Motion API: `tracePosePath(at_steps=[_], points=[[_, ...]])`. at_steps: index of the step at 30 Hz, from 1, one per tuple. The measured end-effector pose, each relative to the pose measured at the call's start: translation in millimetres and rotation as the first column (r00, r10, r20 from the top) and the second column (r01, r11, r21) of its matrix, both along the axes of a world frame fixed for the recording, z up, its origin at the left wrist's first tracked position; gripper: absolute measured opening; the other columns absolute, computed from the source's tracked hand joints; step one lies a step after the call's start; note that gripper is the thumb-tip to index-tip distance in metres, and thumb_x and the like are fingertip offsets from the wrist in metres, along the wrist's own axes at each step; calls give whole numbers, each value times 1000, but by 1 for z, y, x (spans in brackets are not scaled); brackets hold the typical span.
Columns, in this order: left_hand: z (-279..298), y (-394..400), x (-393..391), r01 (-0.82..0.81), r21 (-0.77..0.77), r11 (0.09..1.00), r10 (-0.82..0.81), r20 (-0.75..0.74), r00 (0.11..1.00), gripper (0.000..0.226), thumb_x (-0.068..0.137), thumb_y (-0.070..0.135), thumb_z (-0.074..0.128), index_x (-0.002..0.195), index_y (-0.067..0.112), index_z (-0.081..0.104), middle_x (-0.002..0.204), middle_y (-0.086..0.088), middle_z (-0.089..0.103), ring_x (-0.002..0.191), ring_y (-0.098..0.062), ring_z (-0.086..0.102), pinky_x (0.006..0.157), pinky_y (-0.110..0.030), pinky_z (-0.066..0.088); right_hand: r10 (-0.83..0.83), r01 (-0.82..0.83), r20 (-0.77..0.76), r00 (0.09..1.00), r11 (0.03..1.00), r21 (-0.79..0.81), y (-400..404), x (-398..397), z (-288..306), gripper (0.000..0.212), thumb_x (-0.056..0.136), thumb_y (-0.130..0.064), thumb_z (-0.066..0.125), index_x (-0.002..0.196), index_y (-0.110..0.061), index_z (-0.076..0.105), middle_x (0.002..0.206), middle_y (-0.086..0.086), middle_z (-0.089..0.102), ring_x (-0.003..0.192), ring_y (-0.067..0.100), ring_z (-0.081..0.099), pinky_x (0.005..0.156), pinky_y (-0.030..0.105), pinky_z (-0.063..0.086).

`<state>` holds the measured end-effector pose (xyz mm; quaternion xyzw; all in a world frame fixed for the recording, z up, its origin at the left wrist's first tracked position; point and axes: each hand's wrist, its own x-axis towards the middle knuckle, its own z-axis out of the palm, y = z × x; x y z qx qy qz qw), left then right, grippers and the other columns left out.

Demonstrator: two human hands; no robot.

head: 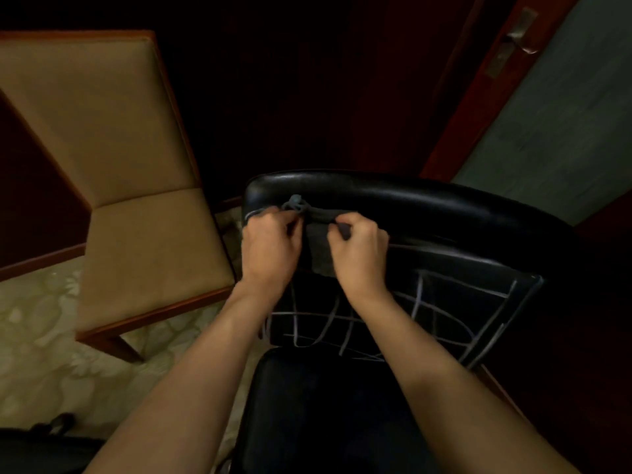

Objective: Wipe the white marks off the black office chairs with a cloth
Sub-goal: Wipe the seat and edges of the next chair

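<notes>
Both hands hold a grey cloth (319, 249) against the upper backrest of the black chair (427, 206). Left hand (270, 244), at 9 o'clock of the cloth, pinches its bunched top corner with curled fingers; right hand (359, 249), at 3 o'clock, grips the opposite top edge. The cloth hangs between them. White marks (424, 302) cross the backrest at 5 o'clock of the hands. A tan chair (113, 165) stands at 9 o'clock.
</notes>
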<state>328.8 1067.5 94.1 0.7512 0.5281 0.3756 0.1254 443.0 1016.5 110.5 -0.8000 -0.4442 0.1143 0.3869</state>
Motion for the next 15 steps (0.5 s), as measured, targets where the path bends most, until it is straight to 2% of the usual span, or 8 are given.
tracePosePath(at_steps=[4, 7, 11, 15], points=[[-12, 19, -54, -159, -75, 984, 159, -10, 987, 20, 95, 22, 63, 94, 11, 79, 89, -18, 73, 82, -40, 67, 70, -40, 50, 162, -160, 42, 986, 986, -47, 30, -54, -3, 25, 96, -20, 61, 117, -10, 69, 108, 12, 71, 103, 28, 66, 86, 35, 54], [-11, 29, -68, -182, -107, 978, 188, 54, 981, 21, 96, 23, 62, 94, 11, 79, 91, -15, 74, 85, -34, 69, 75, -39, 52, 217, -212, 52, 975, 974, -84, 39, -75, -4, 26, 98, -21, 58, 120, -10, 66, 111, 12, 70, 105, 28, 65, 84, 39, 56], [-5, 31, -48, -170, -132, 977, 183, 91, 979, 21, 96, 25, 64, 96, 9, 78, 87, -11, 76, 82, -29, 70, 74, -35, 51, 237, -229, 109, 965, 970, -79, 31, -54, -1, 26, 98, -19, 58, 122, -12, 66, 113, 9, 70, 105, 25, 66, 83, 35, 56], [-7, 6, 0, -82, -103, 991, 97, 156, 983, 20, 95, 21, 65, 97, 5, 77, 88, -12, 76, 79, -30, 71, 74, -40, 57, 148, -140, 151, 977, 988, -62, 13, -3, 12, 28, 96, -18, 57, 122, -15, 67, 114, 7, 70, 106, 25, 64, 84, 30, 49]])
